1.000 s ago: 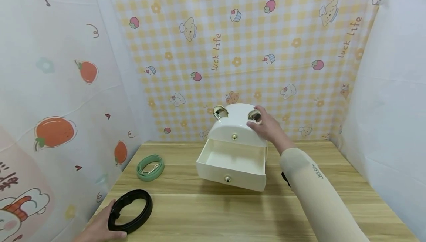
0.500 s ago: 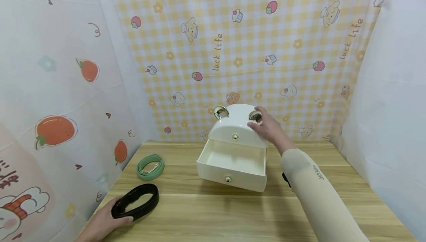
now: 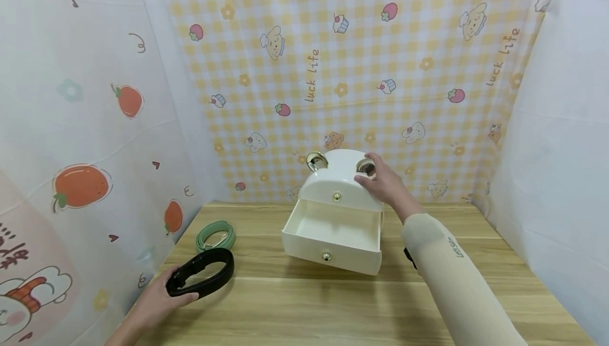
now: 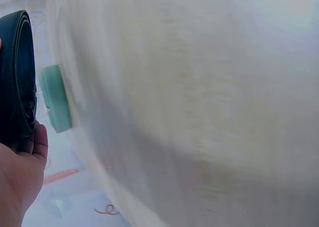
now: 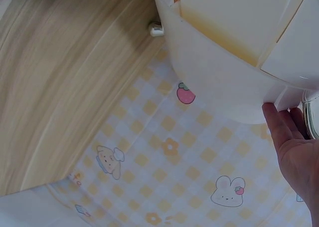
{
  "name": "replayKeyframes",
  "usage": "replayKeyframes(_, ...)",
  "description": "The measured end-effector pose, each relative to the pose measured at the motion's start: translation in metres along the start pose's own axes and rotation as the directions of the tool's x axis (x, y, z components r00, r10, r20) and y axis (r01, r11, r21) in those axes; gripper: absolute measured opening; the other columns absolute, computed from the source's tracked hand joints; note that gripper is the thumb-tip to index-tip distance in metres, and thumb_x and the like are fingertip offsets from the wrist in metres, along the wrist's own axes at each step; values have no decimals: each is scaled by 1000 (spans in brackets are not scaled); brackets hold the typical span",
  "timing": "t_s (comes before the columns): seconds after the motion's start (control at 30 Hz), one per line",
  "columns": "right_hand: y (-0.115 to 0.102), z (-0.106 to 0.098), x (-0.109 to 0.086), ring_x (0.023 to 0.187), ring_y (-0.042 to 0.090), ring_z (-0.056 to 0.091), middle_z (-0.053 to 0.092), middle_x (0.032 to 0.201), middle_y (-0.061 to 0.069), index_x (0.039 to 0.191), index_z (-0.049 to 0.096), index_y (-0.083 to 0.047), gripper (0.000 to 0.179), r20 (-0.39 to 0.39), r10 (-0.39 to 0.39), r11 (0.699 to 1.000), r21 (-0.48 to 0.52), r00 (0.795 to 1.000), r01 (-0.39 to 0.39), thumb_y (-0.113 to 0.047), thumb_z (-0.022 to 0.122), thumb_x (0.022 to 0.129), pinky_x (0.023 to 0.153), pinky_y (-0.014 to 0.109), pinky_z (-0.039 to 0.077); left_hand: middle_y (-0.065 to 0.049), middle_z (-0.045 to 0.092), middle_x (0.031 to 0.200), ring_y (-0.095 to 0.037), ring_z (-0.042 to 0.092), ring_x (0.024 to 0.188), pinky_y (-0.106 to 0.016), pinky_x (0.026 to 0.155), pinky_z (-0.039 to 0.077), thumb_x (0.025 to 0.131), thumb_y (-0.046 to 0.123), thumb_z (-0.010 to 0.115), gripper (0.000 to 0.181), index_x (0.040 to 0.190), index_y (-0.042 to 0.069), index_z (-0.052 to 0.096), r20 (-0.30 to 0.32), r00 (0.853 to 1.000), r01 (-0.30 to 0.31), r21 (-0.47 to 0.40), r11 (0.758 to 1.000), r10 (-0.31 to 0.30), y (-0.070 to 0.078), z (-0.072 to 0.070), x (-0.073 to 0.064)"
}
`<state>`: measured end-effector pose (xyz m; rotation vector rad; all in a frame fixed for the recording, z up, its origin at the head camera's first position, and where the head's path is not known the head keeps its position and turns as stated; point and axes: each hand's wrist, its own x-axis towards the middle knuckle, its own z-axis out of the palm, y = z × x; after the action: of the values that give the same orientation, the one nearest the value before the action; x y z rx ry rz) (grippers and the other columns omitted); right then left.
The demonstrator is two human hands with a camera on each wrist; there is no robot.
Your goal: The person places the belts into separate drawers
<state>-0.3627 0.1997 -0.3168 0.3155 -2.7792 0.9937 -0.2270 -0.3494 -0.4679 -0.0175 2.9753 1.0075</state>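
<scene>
A coiled black belt point(image 3: 216, 281) is gripped at its near left side by my left hand point(image 3: 159, 298), tilted and raised above the table. In the left wrist view the black belt point(image 4: 15, 77) stands at the left edge with fingers under its lower end. My right hand point(image 3: 386, 181) holds the top right of a white box point(image 3: 344, 166) at a gold ear-shaped ring point(image 3: 365, 167). Its lower drawer point(image 3: 333, 253) is pulled out, and the inside that shows is bare. In the right wrist view, my right hand point(image 5: 294, 147) touches the white casing beside the ring.
A coiled green belt point(image 3: 227, 237) with a gold buckle lies on the wooden table point(image 3: 266, 303) at the left, just behind the black belt. A checked cloth point(image 3: 357, 60) hangs behind the box. White cloths hang at both sides.
My left hand has lifted the black belt and carried it forward and to the right, so that it now overlaps the green belt in the head view. The right hand has stayed on the box.
</scene>
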Motion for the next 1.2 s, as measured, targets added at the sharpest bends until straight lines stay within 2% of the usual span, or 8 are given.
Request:
replayKeyframes(0.27, 0, 0, -1, 110, 43, 58, 55, 126, 29, 157, 17, -15, 77, 6, 8, 1000, -1, 1000, -8, -43, 59, 99, 98, 60, 42, -33, 47, 138, -45, 50, 120, -56, 92, 43, 81, 47, 80, 95, 148, -2, 33, -25, 999, -27, -38, 999, 26, 21, -9, 8)
replayKeyframes(0.5, -1, 0, 0, 110, 43, 58, 56, 127, 28, 157, 18, -16, 77, -1, 0, 1000, -3, 1000, 0, -43, 60, 98, 98, 59, 42, -36, 45, 139, -50, 49, 121, -59, 90, 44, 82, 47, 79, 97, 149, -3, 31, -74, 994, -79, -5, 997, 78, 37, -19, 17)
replayKeyframes(0.63, 0, 0, 1, 112, 43, 57, 55, 128, 28, 157, 19, -15, 77, -4, 4, 1000, -2, 1000, -4, -42, 61, 98, 99, 59, 41, -35, 42, 141, -50, 46, 123, -60, 91, 43, 83, 49, 77, 98, 150, -4, 29, -77, 991, -109, -9, 994, 108, 49, -26, 25)
replayKeyframes(0.8, 1, -1, 0, 114, 45, 55, 54, 129, 30, 156, 17, -14, 76, -3, -3, 1000, -25, 1000, 3, -42, 59, 99, 98, 60, 41, -32, 39, 145, -49, 42, 127, -63, 93, 41, 83, 49, 77, 98, 152, 0, 27, -70, 988, -142, -34, 989, 139, 64, -32, 34)
replayKeyframes(0.9, 1, -1, 1, 113, 45, 56, 54, 127, 31, 156, 18, -13, 76, -5, -7, 999, -36, 1000, 7, -42, 59, 99, 97, 60, 42, -31, 41, 143, -47, 45, 124, -62, 92, 42, 83, 49, 77, 97, 153, 1, 28, -76, 983, -171, -32, 985, 168, 74, -36, 39)
replayKeyframes(1.07, -1, -1, 1, 110, 44, 57, 56, 124, 30, 155, 19, -13, 75, -5, -12, 999, -32, 1000, 12, -41, 59, 99, 97, 60, 42, -29, 48, 138, -45, 50, 119, -59, 89, 44, 83, 47, 77, 94, 152, 2, 31, -103, 966, -241, -6, 971, 239, 93, -45, 47)
replayKeyframes(1.2, -2, -2, 0, 110, 45, 58, 56, 125, 30, 156, 18, -12, 76, -7, -15, 999, -29, 1000, 14, -41, 59, 99, 98, 60, 41, -28, 48, 139, -43, 50, 120, -60, 91, 43, 83, 49, 77, 95, 152, 4, 31, -92, 961, -263, -3, 965, 261, 109, -51, 54)
